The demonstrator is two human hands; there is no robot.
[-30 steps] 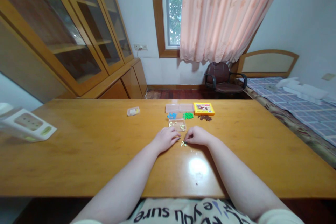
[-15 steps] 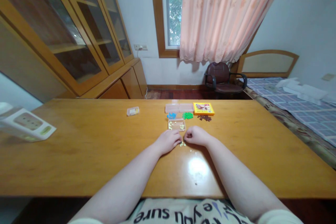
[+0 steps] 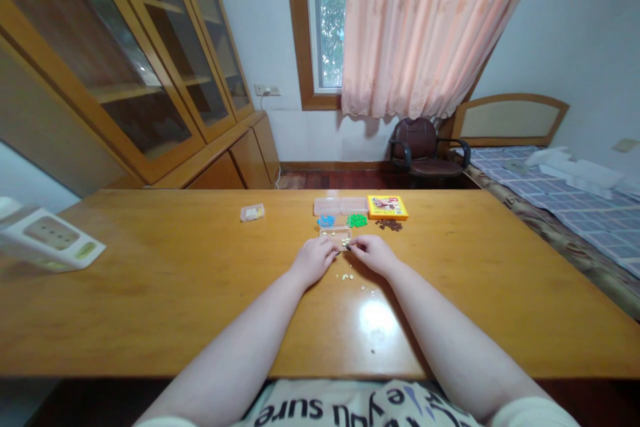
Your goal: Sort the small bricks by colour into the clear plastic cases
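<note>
My left hand (image 3: 316,259) is at the near left of a small clear plastic box (image 3: 327,238), its fingers curled together by the front edge. Over the box's near right corner, my right hand (image 3: 374,254) has thumb and fingers closed in a pinch. Anything between the fingertips of either hand is too small to make out. Pale yellow pieces (image 3: 345,241) lie in the box beside the right fingertips. Several more small yellow pieces (image 3: 347,277) are loose on the wooden table (image 3: 210,307), just nearer to me than the hands.
Beyond the box are blue pieces (image 3: 327,221), green pieces (image 3: 357,220), brown pieces (image 3: 389,225), a clear open case (image 3: 327,206) and a yellow box (image 3: 388,207). A small clear container (image 3: 252,213) stands farther left. A white object (image 3: 55,237) sits at the left edge.
Both hands have moved forward from the loose yellow pieces to the clear box. The loose pieces on the table are now uncovered.
</note>
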